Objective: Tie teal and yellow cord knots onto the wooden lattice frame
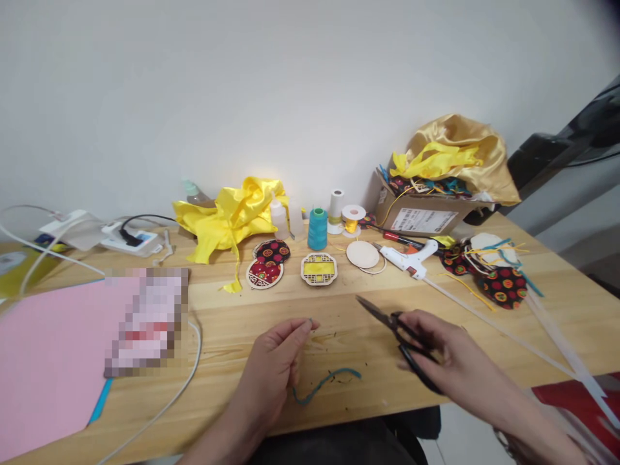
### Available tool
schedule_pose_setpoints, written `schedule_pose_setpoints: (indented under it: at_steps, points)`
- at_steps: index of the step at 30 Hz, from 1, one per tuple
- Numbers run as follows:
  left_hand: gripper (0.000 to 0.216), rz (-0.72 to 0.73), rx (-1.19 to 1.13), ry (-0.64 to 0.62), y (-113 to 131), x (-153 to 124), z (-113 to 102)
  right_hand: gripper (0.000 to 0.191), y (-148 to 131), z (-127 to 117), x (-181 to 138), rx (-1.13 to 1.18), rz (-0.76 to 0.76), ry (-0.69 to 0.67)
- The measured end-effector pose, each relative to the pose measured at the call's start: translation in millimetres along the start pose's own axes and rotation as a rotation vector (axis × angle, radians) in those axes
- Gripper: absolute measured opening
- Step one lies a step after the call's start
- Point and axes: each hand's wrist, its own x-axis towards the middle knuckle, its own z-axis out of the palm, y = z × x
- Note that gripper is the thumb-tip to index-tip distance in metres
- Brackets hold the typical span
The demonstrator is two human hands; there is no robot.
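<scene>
My left hand [281, 355] is closed in a pinch above the front of the table. Between thumb and forefinger is one end of a teal cord [334, 376]; the rest hangs out below the palm and curves right over the wood. My right hand [445, 352] grips black-handled scissors [375, 311], fingers in the loops, blades close together and pointing up and left, apart from the cord. Beyond both hands lie a wooden lattice frame with yellow fabric [318, 268], a gourd-shaped piece with patterned fabric [267, 263], and a round wooden disc [363, 254].
A teal thread cone [318, 229] and a glue bottle [278, 216] stand behind. A white glue gun [411, 258] lies right, near a cardboard box [426, 210] of fabric. Yellow satin [227, 216], pink sheets [53, 361] and a white cable [194, 368] occupy the left.
</scene>
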Motion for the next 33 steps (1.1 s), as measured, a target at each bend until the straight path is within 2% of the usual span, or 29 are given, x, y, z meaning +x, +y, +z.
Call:
schedule_pose_setpoints:
  at_steps: [2,5,8,11,19,23,33]
  points:
    - [0.035,0.011,0.008,0.004,0,0,1,0.021,-19,5,2,0.058,-0.026,-0.059]
    - [0.034,0.024,0.019,0.021,1,0,0,0.027,-36,8,4,-0.007,-0.029,-0.101]
    - [0.032,0.033,0.025,0.03,2,-1,-1,0.025,-40,7,5,-0.099,0.001,-0.205]
    - [0.031,0.037,0.03,0.029,3,-2,-1,0.033,-37,8,6,-0.171,0.013,-0.271]
    - [0.026,0.052,0.072,-0.029,4,-7,2,0.05,-40,20,19,-0.178,-0.019,-0.279]
    - [0.022,0.053,0.068,-0.071,6,-9,3,0.05,-44,24,24,-0.184,-0.05,-0.249]
    - [0.017,0.043,0.038,-0.027,9,-8,3,0.041,-48,25,25,-0.151,-0.075,-0.212]
